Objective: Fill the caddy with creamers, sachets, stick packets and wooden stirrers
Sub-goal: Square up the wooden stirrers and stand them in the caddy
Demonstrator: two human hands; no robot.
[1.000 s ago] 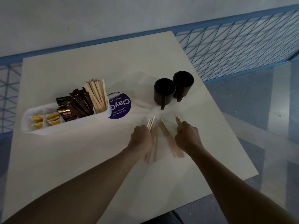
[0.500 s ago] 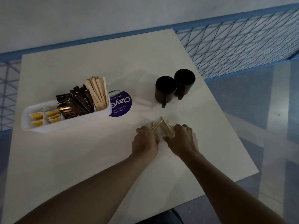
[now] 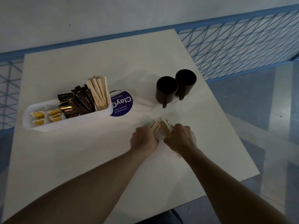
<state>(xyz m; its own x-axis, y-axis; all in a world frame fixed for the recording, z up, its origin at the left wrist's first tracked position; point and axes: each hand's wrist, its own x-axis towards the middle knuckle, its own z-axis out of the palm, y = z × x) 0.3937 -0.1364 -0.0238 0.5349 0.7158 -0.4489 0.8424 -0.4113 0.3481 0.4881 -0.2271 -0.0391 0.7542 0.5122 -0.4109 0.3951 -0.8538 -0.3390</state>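
A long white caddy (image 3: 48, 125) sits at the table's left. It holds yellow-topped creamers (image 3: 45, 116) at its left end, dark sachets and stick packets (image 3: 77, 102) in the middle, and upright wooden stirrers (image 3: 99, 92) at its right end. In the middle of the table my left hand (image 3: 144, 139) and my right hand (image 3: 180, 139) each grip a bunch of loose wooden stirrers (image 3: 159, 125). The two bunches lean together and meet at their far tips. The stirrers' near ends are hidden under my fingers.
Two black mugs (image 3: 166, 90) (image 3: 186, 82) stand side by side at the right back. A round purple sticker (image 3: 123, 105) lies just right of the caddy. The table's right edge (image 3: 226, 120) drops to the floor, with a blue mesh railing (image 3: 242, 42) behind.
The stirrers lay spread on the table with my hands apart. My hands have moved together and gathered them into two bunches that touch at the tips.
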